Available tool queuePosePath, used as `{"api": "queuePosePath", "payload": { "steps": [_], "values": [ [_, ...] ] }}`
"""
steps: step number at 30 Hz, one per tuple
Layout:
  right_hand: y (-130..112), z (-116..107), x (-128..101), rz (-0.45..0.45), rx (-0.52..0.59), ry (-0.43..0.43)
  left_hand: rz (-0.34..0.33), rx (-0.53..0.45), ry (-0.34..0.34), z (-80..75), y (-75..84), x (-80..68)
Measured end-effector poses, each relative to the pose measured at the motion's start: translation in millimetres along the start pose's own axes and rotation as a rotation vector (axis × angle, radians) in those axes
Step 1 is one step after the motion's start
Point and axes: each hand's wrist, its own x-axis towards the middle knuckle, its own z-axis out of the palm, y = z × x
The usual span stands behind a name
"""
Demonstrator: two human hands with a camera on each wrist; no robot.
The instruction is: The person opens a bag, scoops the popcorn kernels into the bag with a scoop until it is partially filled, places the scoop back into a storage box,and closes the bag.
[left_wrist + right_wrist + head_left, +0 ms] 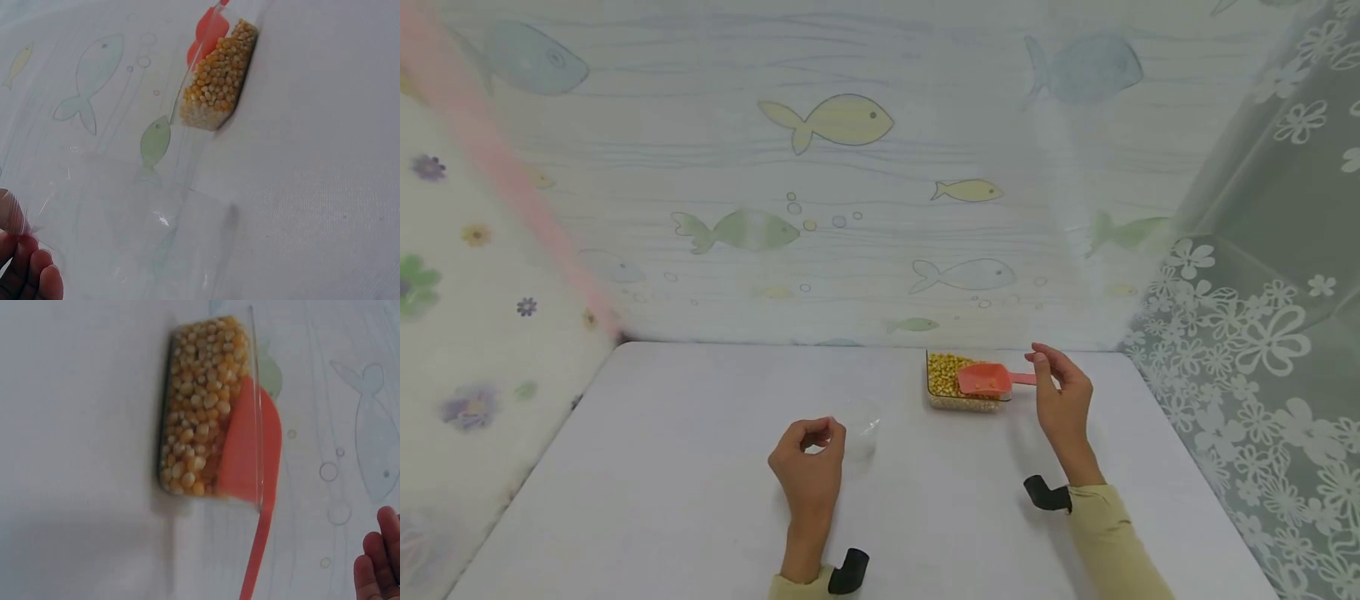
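My left hand (811, 467) pinches the edge of a clear plastic bag (861, 437) between thumb and fingers. In the left wrist view the see-through bag (144, 231) hangs spread out beside the fingertips (50, 281). At the back right of the table, a clear rectangular container (964, 404) is filled with yellow corn kernels (200, 400). A red scoop (985, 379) lies on the kernels, its handle sticking out to the right. My right hand (1063, 404) is by the handle's end. Its fingers (378, 559) look apart from the handle in the right wrist view.
The white table (700, 467) meets a fish-printed curtain (850, 250) at its back edge. A flowered curtain (467, 333) hangs on the left and a lace-patterned one (1262, 400) on the right. A black wrist piece (1047, 493) sticks out from the right sleeve.
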Motion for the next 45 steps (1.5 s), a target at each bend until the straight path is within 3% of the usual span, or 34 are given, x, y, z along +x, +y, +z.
{"api": "queuePosePath", "payload": {
  "steps": [5, 13, 17, 25, 32, 39, 45],
  "values": [
    [12.7, -0.5, 8.4, 0.039, -0.062, -0.040, -0.003, 0.000, -0.009, 0.4, -6.7, -1.4],
    [28.0, 10.2, 17.2, 0.270, -0.072, -0.202, -0.017, -0.056, -0.043, -1.4, -7.4, -0.7],
    [34.0, 16.8, 19.5, 0.339, -0.078, -0.254, 0.002, -0.060, -0.041, -1.1, -7.8, -0.3],
    [33.1, 20.4, 20.3, 0.282, -0.058, -0.221, -0.015, -0.082, -0.040, -1.9, -6.3, -0.5],
    [35.2, 19.8, 23.0, 0.215, -0.062, -0.131, -0.011, -0.079, -0.054, -3.3, -4.8, -0.2],
    [35.4, 8.7, 29.2, 0.362, -0.200, -0.170, -0.009, -0.066, -0.058, -3.5, -4.7, 0.2],
    [37.5, 5.0, 31.8, 0.477, -0.234, -0.251, -0.009, -0.051, -0.066, -4.4, -5.6, -0.3]
  ]
}}
